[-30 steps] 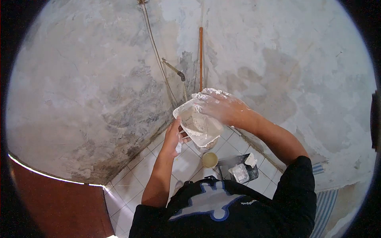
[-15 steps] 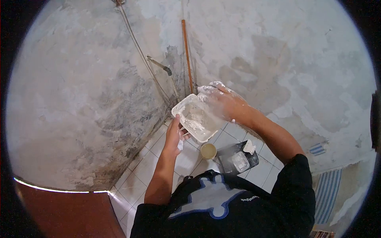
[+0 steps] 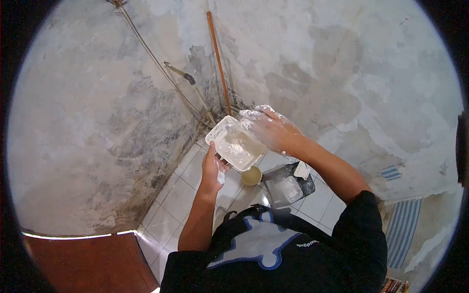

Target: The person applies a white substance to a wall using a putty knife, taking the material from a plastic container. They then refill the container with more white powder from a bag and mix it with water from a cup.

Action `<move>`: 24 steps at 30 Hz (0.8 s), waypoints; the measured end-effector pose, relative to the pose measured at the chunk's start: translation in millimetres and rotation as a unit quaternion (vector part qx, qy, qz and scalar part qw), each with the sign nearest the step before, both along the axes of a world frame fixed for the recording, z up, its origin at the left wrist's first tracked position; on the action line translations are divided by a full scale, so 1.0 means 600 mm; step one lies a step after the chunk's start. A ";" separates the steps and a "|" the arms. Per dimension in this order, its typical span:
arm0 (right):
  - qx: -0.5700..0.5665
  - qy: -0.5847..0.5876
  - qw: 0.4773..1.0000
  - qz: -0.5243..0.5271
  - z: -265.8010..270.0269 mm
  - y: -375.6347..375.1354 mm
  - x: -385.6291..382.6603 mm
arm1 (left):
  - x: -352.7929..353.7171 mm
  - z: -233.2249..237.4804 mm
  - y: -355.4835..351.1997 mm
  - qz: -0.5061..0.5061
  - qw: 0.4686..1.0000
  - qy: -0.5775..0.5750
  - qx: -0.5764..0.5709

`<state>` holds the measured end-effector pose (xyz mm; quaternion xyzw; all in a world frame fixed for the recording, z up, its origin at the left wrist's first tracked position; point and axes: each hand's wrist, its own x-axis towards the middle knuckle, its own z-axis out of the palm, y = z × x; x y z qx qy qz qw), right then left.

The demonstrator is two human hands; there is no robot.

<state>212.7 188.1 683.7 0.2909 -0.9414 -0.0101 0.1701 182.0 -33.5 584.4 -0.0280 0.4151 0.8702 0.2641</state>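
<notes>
My left hand point(image 3: 213, 172) is closed around the lower left side of a white plastic tub point(image 3: 218, 133), thumb on the rim and fingers underneath. The tub is tilted, and white powder or paste point(image 3: 238, 148) clings to its inside. My right hand point(image 3: 271, 128), coated in white, is over the tub's upper right edge with its fingers stretched out to the left. A blur across its palm side hides whether it touches the rim. Nothing shows in its fingers.
On the tiled floor point(image 3: 163, 221) below stand a round container of cloudy liquid point(image 3: 251, 176) and a black tray point(image 3: 277, 178) with a clear tub point(image 3: 289, 189) and a white scrap point(image 3: 302, 170). Two stained walls meet ahead, with an orange pipe point(image 3: 218, 61) and a tap pipe point(image 3: 181, 73).
The view has shifted, so the walls and floor things appear higher and further left. Powder inside the tub lies differently, with less piled near its lower end. My left hand keeps its hold.
</notes>
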 end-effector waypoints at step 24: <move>-0.504 -0.201 0.782 -0.308 -0.302 -0.057 -0.237 | -0.247 -0.307 -0.082 0.069 0.987 -0.136 0.042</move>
